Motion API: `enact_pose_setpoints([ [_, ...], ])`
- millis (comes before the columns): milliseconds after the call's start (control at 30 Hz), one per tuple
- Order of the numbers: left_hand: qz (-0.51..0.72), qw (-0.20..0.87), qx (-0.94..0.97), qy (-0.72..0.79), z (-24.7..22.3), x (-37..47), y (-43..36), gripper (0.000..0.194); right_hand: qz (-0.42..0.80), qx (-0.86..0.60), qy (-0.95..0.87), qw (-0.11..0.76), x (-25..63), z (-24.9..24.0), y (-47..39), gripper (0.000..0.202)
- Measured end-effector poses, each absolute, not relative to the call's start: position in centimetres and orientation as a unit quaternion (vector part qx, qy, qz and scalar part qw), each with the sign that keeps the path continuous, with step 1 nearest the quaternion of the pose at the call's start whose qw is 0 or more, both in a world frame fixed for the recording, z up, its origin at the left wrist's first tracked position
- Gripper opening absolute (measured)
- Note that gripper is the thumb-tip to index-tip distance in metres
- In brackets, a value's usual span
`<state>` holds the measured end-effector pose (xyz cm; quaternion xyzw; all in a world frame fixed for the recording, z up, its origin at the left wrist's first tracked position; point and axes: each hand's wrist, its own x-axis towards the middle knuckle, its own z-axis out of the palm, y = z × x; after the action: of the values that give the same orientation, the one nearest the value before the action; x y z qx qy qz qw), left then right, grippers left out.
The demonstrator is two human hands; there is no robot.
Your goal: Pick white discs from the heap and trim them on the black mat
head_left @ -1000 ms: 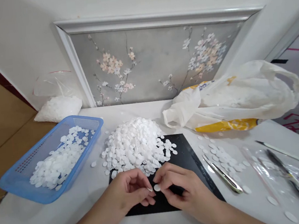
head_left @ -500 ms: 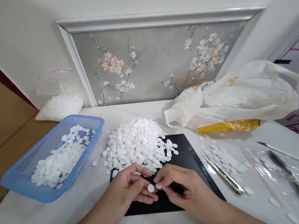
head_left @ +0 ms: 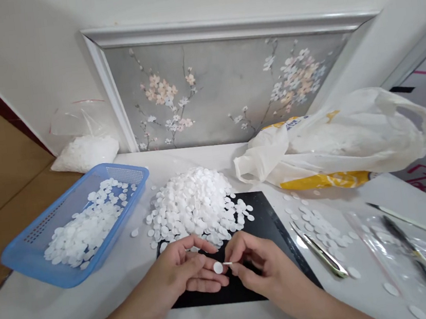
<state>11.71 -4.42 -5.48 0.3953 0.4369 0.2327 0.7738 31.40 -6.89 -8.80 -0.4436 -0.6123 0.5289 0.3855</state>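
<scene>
My left hand is turned palm up over the black mat, its fingers curved. A small round white disc lies at its fingers, face toward me. Just to the right, my right hand pinches another thin white disc between thumb and forefinger, seen nearly edge-on. Both discs are very close together; whether they touch I cannot tell. Behind my hands rises a large heap of white discs, partly on the mat.
At left stands a blue plastic basket with white discs, before a clear bag of white material. To the right lie tweezers, scattered discs, a zip bag with a dark slim tool, and a white-yellow plastic bag.
The disc in my right fingers has turned from showing its face to nearly edge-on. My left hand and its disc have shifted slightly right.
</scene>
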Motion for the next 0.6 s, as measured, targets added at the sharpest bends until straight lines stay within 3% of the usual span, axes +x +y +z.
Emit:
enact_pose_setpoints([
  [167,0.219,0.766,0.421,0.434,-5.3,11.6,-4.1,0.019,0.672,-0.444,-0.455,0.379,30.8,-8.4,-7.0,0.033],
  [333,0.228,0.739,0.444,0.452,-5.2,11.9,-4.3,0.005,0.728,-0.433,-0.374,0.379,30.7,-8.4,-7.0,0.034],
  [600,0.223,0.721,0.487,0.439,-6.0,12.9,-5.2,0.026,0.721,-0.407,-0.424,0.368,30.3,-8.5,-7.1,0.029],
])
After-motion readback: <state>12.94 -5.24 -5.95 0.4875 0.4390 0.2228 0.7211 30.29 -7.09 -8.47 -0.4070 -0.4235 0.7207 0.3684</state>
